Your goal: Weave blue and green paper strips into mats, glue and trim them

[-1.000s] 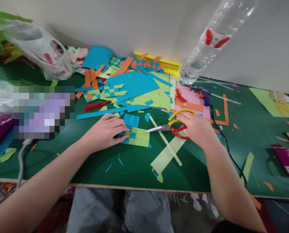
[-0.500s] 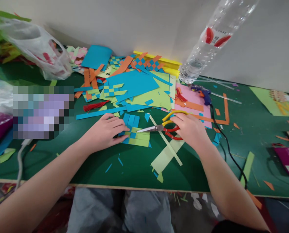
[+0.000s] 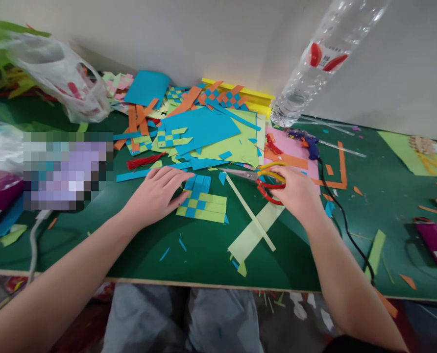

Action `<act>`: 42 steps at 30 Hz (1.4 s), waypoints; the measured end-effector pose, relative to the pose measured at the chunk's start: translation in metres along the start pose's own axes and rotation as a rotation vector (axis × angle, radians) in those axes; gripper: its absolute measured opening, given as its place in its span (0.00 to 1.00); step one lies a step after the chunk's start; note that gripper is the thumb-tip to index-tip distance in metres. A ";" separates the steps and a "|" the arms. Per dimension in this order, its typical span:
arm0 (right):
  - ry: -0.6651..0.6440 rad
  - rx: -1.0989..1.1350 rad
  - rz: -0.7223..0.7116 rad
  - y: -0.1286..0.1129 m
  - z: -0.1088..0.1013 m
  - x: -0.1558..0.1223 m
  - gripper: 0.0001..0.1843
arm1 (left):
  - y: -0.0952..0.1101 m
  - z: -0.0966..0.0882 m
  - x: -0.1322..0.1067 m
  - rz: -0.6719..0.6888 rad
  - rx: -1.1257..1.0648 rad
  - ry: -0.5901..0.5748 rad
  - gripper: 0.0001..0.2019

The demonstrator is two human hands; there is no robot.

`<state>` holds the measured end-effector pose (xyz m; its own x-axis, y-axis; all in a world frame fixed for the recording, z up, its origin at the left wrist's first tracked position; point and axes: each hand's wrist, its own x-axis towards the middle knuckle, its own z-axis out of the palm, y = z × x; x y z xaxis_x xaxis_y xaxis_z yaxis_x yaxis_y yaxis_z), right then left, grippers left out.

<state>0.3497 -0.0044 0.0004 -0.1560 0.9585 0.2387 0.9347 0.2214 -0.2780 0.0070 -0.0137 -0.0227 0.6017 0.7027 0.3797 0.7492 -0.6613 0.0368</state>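
Note:
My right hand (image 3: 297,189) grips a pair of scissors (image 3: 253,175) by its yellow and red handles. The blades look nearly closed and point left above the table. A small woven paper piece (image 3: 202,200), blue strips laced through light green ones, lies flat in front of me. At its left edge is my left hand (image 3: 159,193), fingers stretched out and holding nothing; whether the fingertips touch the paper I cannot tell. Right of the weave, a thin pale strip (image 3: 251,212) lies across a wider pale green strip (image 3: 250,233).
Blue sheets (image 3: 200,127), woven scraps and a red tassel (image 3: 145,161) are piled at the back. A blue glue gun (image 3: 310,142) with a black cord lies behind my right hand. A clear bottle (image 3: 306,73) leans by the wall. Left are a plastic bag (image 3: 64,78) and a blurred-out object (image 3: 67,171).
The scissors have moved up and right, away from the woven paper. My left hand has drawn back slightly left from the weave, uncovering more of it.

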 end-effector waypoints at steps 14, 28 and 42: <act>0.173 0.081 -0.163 -0.013 0.001 -0.003 0.18 | -0.003 0.002 0.000 -0.008 -0.006 0.022 0.11; -0.052 0.082 -0.487 -0.111 0.036 0.002 0.21 | -0.007 0.000 -0.003 0.051 -0.107 -0.063 0.20; -0.081 0.076 -0.450 -0.109 0.062 0.008 0.23 | -0.004 0.003 -0.004 -0.007 -0.025 -0.049 0.32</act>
<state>0.2271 -0.0095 -0.0247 -0.5687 0.7740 0.2784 0.7423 0.6287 -0.2319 0.0025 -0.0136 -0.0271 0.6098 0.7188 0.3339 0.7464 -0.6625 0.0628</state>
